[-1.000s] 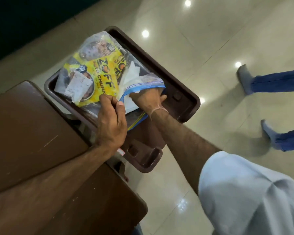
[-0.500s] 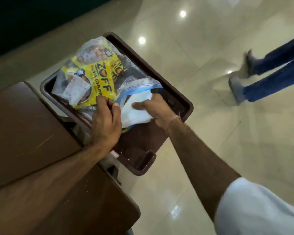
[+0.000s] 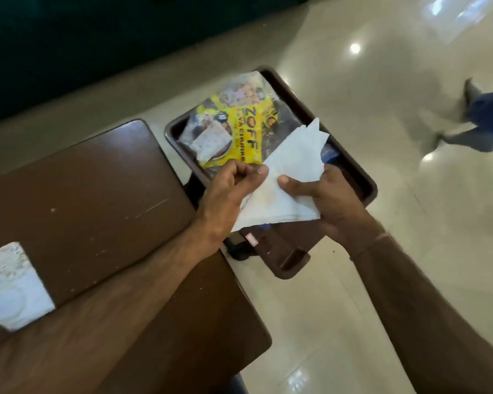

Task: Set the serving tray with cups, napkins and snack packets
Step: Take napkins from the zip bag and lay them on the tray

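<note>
A dark brown serving tray (image 3: 350, 163) sticks out past the right edge of a brown table (image 3: 91, 194). In it lies a clear zip bag holding a yellow snack packet (image 3: 245, 135) and other packets. Both of my hands hold a stack of white paper napkins (image 3: 291, 177) above the tray's near half. My left hand (image 3: 234, 189) pinches the stack's left edge between thumb and fingers. My right hand (image 3: 322, 194) grips its right side from underneath, thumb on top. No cups are in view.
A white lace cloth (image 3: 9, 285) lies on the table at the far left. Shiny cream floor tiles (image 3: 382, 280) lie to the right and below. A person's legs in blue trousers (image 3: 484, 115) walk past at the far right. A dark wall runs along the top.
My right hand has pulled the white napkins out of the zip bag and lifted them. My left hand has let go of the bag and taken the napkins' left edge. The person at right has walked on.
</note>
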A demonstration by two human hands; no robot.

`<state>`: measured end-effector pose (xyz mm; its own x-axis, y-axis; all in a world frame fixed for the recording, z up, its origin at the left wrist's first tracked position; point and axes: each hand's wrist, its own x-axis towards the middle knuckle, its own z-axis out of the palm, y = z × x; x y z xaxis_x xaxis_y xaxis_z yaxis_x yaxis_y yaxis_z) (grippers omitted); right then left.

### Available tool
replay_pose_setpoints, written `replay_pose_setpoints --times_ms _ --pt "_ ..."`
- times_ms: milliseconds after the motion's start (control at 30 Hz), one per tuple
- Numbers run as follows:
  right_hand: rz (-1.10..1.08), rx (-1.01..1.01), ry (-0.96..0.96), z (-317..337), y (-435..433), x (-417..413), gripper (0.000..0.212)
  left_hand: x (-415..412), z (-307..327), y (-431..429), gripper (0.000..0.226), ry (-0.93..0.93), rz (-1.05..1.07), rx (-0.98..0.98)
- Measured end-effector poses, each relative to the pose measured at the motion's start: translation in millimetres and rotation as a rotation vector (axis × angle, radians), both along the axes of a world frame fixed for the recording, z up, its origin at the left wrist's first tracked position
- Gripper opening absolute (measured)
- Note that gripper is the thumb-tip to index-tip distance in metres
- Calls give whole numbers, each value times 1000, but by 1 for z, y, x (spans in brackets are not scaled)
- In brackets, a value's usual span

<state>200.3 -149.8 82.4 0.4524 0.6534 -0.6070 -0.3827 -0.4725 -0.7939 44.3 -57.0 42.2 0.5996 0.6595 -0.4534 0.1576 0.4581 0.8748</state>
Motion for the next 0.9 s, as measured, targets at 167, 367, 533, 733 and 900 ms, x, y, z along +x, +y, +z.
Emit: replay_pose_setpoints --times_ms 167,367,533,733,900 --pt "89 34 -9 -5 50 -79 39 -85 15 21 42 80 20 93" --pt "312 17 9 -2 107 -185 40 -212 19 43 36 319 110 178" --pt "500 -1 -7 -1 143 -284 40 -318 24 44 35 363 277 104" --pt "656 -69 -102 -17 162 -394 26 -422 18 18 36 240 517 -153" --pt "818 -100 -300 -41 147 -444 15 -457 2 -31 26 164 691 -305"
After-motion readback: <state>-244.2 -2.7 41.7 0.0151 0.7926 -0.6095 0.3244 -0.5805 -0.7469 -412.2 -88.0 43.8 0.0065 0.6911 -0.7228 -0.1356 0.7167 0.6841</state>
